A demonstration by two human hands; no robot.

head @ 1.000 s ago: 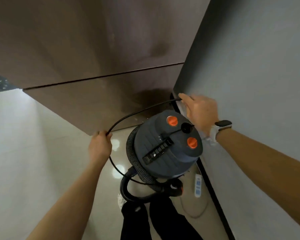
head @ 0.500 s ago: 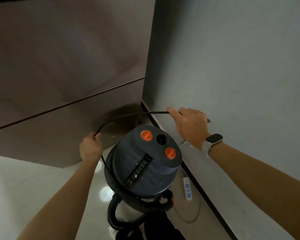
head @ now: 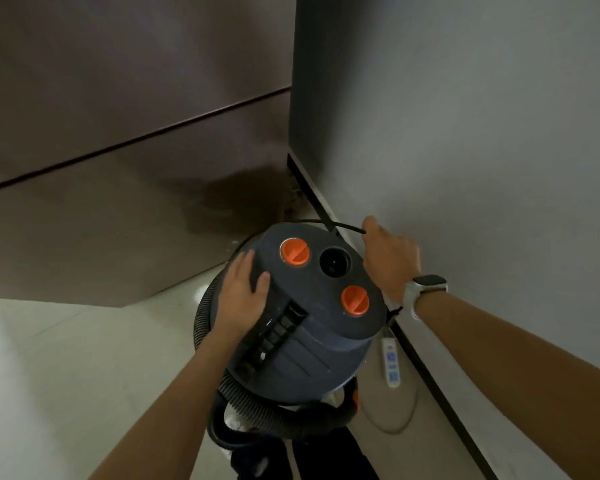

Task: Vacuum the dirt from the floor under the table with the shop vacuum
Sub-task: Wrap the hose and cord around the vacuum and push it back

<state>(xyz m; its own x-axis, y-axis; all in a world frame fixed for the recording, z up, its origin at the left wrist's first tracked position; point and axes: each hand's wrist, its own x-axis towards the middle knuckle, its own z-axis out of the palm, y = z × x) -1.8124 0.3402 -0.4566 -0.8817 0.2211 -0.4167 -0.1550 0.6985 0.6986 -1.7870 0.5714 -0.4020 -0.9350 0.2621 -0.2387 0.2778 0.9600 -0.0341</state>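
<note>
The dark grey shop vacuum (head: pixel 312 327) stands on the pale floor against the wall, with two orange knobs and a black port on its lid. A ribbed black hose (head: pixel 257 407) wraps round its base. My left hand (head: pixel 241 289) lies flat on the lid's left side, fingers spread. My right hand (head: pixel 388 258) grips the black power cord (head: pixel 343 227) just beyond the lid's far edge, near the wall. The brown table (head: pixel 118 220) spreads over the far left.
A grey wall (head: pixel 482 150) with a dark skirting board runs along the right. A white power strip (head: pixel 391 362) and its cable lie on the floor between vacuum and wall. Pale floor tiles (head: pixel 66 375) lie to the left.
My left hand has let go of the cord and moved onto the vacuum's lid. My right hand still holds the cord and has shifted right, toward the wall.
</note>
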